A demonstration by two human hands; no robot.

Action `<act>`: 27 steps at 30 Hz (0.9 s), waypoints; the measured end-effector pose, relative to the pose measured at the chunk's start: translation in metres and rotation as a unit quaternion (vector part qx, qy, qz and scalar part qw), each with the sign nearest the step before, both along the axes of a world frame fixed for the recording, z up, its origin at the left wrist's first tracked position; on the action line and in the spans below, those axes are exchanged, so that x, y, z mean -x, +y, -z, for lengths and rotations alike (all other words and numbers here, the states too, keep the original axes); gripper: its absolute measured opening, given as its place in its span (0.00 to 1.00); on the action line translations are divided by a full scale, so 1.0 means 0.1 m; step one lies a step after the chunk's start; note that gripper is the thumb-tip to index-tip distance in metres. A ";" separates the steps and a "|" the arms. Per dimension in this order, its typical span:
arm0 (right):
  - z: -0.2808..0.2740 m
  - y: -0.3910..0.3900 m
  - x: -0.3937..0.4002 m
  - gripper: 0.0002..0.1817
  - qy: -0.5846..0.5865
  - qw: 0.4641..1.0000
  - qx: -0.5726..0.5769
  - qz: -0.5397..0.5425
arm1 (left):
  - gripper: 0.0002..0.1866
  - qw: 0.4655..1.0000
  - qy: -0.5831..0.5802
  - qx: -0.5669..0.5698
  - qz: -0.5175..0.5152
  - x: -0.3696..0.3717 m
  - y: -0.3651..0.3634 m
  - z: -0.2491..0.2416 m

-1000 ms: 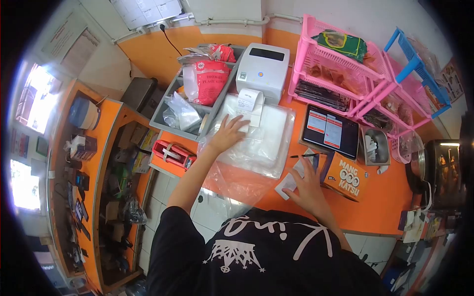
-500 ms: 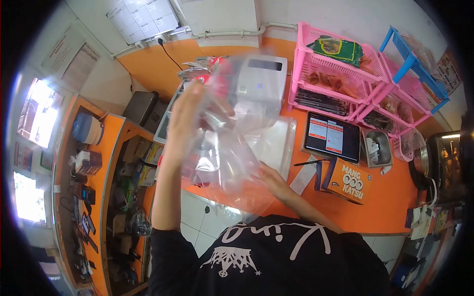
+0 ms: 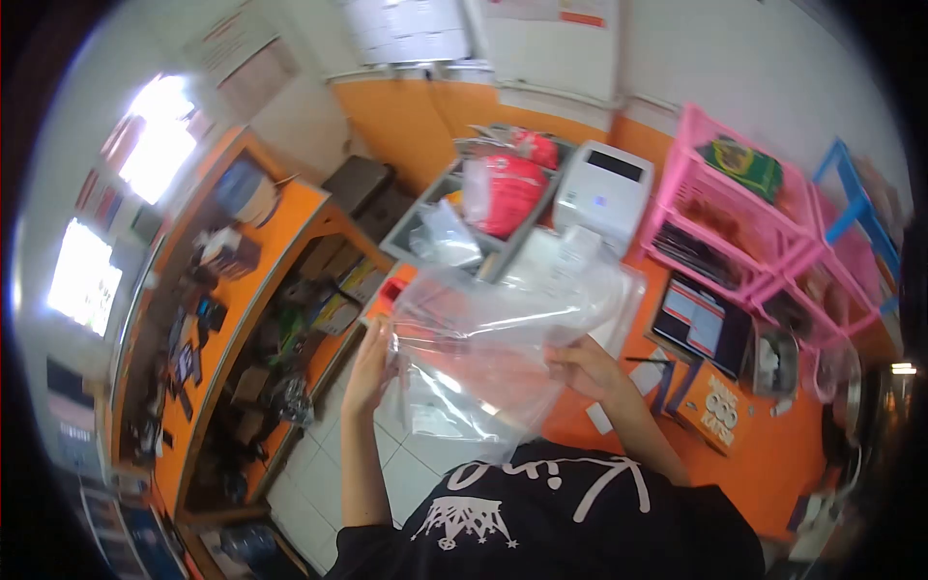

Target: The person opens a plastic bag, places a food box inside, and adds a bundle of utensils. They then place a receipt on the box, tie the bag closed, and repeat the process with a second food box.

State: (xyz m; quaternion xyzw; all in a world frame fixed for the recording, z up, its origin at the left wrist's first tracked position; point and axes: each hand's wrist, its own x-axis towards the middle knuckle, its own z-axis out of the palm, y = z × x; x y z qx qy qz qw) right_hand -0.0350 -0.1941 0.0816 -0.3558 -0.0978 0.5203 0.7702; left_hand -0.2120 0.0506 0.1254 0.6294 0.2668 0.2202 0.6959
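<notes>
Wall (image 3: 754, 77): white, with orange lower band (image 3: 387, 111). Gridded white sheet (image 3: 411, 24), wall-hung. Upper window (image 3: 155, 145) and lower window (image 3: 85, 275): left side, both glaring white. Shelving unit (image 3: 295, 208): orange-topped, pale-edged, open-fronted. Floor (image 3: 314, 483): pale square tiles. Table (image 3: 773, 474): orange top.

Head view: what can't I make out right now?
All in the head view:
Clear plastic bag: glare and blur hide whether its mouth is open.
White slip: partly hidden by the right hand.
Tablet: screen text too small and blurred.
Wall chart: cut off by the top edge, writing too small.
</notes>
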 end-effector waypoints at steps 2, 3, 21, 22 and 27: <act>0.27 -0.01 -0.03 0.10 -0.007 0.997 0.001 -0.073 | 0.15 0.999 0.030 0.010 -0.016 0.28 0.21 0.26; 0.28 -0.02 -0.03 0.08 0.001 0.995 0.018 -0.098 | 0.12 0.990 0.020 -0.057 -0.125 0.24 0.00 -0.03; 0.46 0.54 0.85 0.16 -0.040 0.975 0.060 -0.208 | 0.12 0.975 0.155 -0.091 0.131 0.70 -0.74 0.22; 0.44 0.58 0.92 0.15 -0.133 0.960 0.060 -0.237 | 0.12 0.975 0.155 -0.091 0.128 0.65 -0.84 0.34; 0.33 0.58 0.98 0.08 -0.244 0.957 0.067 -0.144 | 0.12 0.994 -0.010 0.108 0.006 0.53 -1.01 0.52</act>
